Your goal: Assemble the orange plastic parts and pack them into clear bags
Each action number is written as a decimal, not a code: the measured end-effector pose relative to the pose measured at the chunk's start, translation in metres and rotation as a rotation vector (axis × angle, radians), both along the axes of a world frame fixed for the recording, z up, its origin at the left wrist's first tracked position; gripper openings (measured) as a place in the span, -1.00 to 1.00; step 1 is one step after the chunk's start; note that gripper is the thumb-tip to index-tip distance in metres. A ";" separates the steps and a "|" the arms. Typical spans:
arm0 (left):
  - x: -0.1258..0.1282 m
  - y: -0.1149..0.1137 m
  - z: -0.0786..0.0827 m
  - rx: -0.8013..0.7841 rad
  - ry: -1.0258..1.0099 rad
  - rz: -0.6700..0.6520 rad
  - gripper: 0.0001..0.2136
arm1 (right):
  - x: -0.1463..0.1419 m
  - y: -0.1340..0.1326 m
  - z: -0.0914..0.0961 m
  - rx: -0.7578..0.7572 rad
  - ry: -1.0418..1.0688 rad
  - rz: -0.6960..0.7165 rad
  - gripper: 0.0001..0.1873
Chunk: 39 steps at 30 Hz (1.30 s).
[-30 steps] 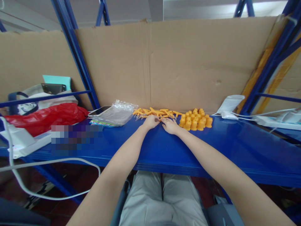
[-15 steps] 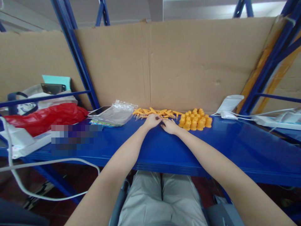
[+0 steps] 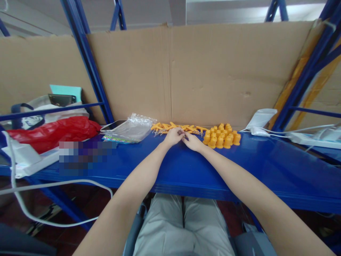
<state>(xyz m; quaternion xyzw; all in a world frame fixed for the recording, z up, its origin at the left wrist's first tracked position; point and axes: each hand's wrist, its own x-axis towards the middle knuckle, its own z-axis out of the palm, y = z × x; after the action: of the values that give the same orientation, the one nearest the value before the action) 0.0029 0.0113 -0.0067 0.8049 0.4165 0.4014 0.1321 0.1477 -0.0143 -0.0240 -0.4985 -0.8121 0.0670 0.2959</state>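
My left hand (image 3: 173, 137) and my right hand (image 3: 193, 142) meet fingertip to fingertip above the blue table. Both are closed in a pinch, around something too small and too hidden to name. Just behind them lies a row of orange branch-shaped pieces (image 3: 170, 126) with small metal chains attached. To the right of my right hand, several orange cup-like pieces (image 3: 220, 141) stand close together in a cluster.
Left of the hands lie a clear plastic bag (image 3: 135, 129) and a phone-like device (image 3: 117, 124). Further left are a red bag (image 3: 58, 131) and a white power strip (image 3: 39, 163). A cardboard sheet (image 3: 207, 74) rises behind the blue table (image 3: 186, 174). White cables (image 3: 279, 134) run at right.
My right hand's fingers have drawn in to meet those of my left, which has turned slightly. The orange pieces stay where they were.
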 end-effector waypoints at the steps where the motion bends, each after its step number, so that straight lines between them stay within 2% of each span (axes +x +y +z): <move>1: 0.000 0.000 0.000 0.004 -0.012 0.002 -0.89 | 0.001 0.001 -0.001 0.006 0.018 0.016 -0.58; 11: 0.000 -0.007 0.003 0.071 -0.008 0.009 -0.91 | 0.002 0.004 -0.002 0.033 0.104 0.110 -0.40; 16: 0.000 -0.010 0.004 0.062 -0.002 -0.004 -0.88 | 0.001 0.009 -0.004 0.037 0.263 0.187 -0.38; 19: 0.001 -0.012 0.004 0.057 0.024 -0.015 -0.85 | -0.002 0.012 -0.004 -0.024 0.372 0.211 -0.43; 23: 0.003 -0.013 0.004 0.082 0.047 -0.006 -0.85 | -0.005 0.013 -0.003 -0.089 0.458 0.157 -0.49; 30: 0.003 -0.007 0.003 0.194 0.094 0.070 -0.88 | -0.002 0.014 0.002 -0.043 0.580 0.084 -0.71; 34: -0.001 -0.001 -0.001 0.248 0.169 0.122 -0.83 | -0.001 0.013 0.006 -0.082 0.643 0.057 -0.82; 39: -0.005 0.003 -0.005 0.175 0.315 0.127 -0.80 | -0.002 0.008 0.013 -0.147 0.703 0.001 -0.86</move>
<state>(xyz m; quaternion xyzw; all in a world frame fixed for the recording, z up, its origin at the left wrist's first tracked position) -0.0025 0.0139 -0.0118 0.8384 0.4454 0.3127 -0.0307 0.1455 -0.0066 -0.0110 -0.4647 -0.6537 0.2928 0.5205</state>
